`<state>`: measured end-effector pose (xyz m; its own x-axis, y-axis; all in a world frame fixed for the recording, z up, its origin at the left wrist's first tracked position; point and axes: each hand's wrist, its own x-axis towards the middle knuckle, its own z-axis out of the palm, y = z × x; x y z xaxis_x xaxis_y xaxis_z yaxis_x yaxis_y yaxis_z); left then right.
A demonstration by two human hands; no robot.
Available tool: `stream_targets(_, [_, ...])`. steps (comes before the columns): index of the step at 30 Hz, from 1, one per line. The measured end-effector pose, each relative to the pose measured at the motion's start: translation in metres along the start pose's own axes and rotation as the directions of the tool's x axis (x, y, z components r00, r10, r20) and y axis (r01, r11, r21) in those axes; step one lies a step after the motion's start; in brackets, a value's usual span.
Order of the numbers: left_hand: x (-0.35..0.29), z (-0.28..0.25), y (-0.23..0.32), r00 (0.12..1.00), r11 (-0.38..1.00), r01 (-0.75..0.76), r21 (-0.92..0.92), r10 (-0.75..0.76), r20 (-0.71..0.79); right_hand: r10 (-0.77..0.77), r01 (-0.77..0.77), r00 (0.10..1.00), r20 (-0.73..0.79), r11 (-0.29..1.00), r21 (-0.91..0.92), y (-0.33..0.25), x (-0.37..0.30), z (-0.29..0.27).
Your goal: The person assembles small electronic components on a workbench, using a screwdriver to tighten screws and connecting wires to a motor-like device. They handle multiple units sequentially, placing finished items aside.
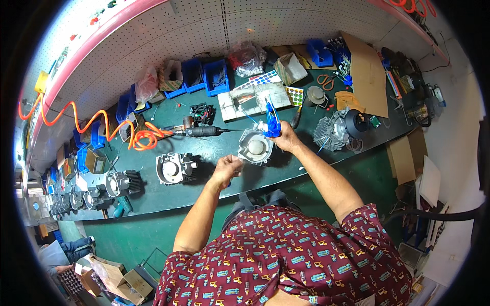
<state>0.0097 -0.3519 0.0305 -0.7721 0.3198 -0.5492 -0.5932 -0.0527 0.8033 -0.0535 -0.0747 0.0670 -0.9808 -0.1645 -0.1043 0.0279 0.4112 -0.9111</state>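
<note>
A grey cast-metal housing (255,146) with a round dome inside lies on the bench in front of me. Over its far right rim, my right hand (286,138) is closed round a bundle of white and blue wires (272,121), bright blue at its lower end. My left hand (226,171) is at the housing's near left edge, fingers curled together; what they hold, if anything, is too small to make out. Left of that hand sits another open metal housing (173,169). A black pneumatic screwdriver (204,131) lies beyond, its bit pointing toward the wires.
An orange coiled air hose (145,136) runs from the upper left. Blue bins (216,76) line the back. More housings (121,183) stand along the left. To the right are a finned motor (333,130), orange scissors (325,81) and cardboard (365,71). A person (56,255) is at lower left.
</note>
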Motion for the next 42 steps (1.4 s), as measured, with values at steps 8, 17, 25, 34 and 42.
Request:
stream_targets(8, [-0.001, 0.017, -0.011, 0.969, 0.987, -0.061, 0.147, 0.094, -0.227, -0.062, 0.062, 0.998, -0.022, 0.998, 0.026, 0.001, 0.000, 0.001])
stream_targets(17, [0.002, -0.005, 0.014, 0.958, 0.962, 0.261, -0.086, -0.247, 0.145, -0.018, 0.018, 1.000, 0.012, 1.000, -0.018, -0.001, -0.001, -0.002])
stream_targets(25, [0.006, -0.006, 0.001, 0.993, 0.987, -0.119, 0.107, 0.120, -0.007, 0.006, -0.007, 1.000, -0.013, 0.998, -0.061, 0.010, 0.000, 0.000])
stream_targets(34, [-0.055, -0.044, -0.017, 0.993, 0.825, 0.000, 0.566, 0.069, -0.100, -0.093, 0.092, 0.994, -0.059, 0.996, -0.008, 0.000, -0.003, -0.001])
stream_targets(42, [-0.123, -0.042, 0.025, 0.989, 0.987, -0.128, 0.100, 0.135, -0.064, -0.011, 0.011, 1.000, -0.021, 1.000, -0.026, 0.005, -0.002, -0.001])
